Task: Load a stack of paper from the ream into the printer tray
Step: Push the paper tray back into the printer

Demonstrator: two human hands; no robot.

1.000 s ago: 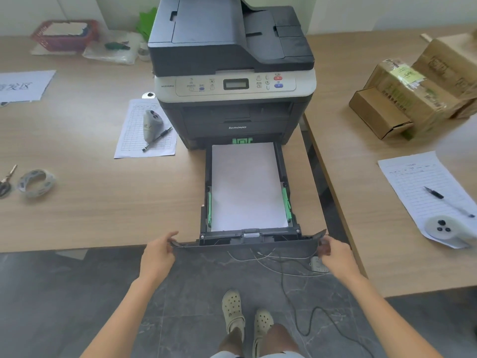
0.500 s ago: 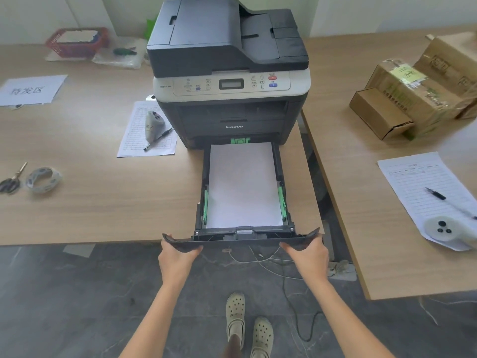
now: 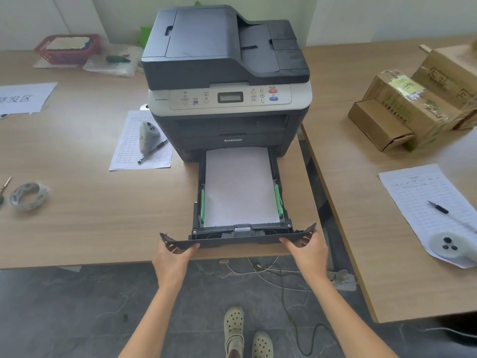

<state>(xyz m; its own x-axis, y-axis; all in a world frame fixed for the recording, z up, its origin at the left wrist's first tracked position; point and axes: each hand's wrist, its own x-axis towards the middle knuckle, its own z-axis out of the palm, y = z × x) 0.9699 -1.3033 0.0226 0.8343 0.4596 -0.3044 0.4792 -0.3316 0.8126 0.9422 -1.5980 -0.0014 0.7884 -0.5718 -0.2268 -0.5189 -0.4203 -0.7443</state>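
Holding the paper tray (image 3: 238, 241) by its front panel, both hands at the near counter (image 3: 90, 215) edge.

The left hand (image 3: 171, 257) has its grip clamped on the panel's left end and the right hand (image 3: 308, 251) on the right end, thumbs on top. The tray sticks out of the printer (image 3: 227, 81) toward the person, with a white stack of paper (image 3: 240, 187) lying flat inside between two green guides (image 3: 202, 204). A pen (image 3: 152, 151) lies on a sheet left of the printer; cardboard boxes (image 3: 413, 104) sit far right.
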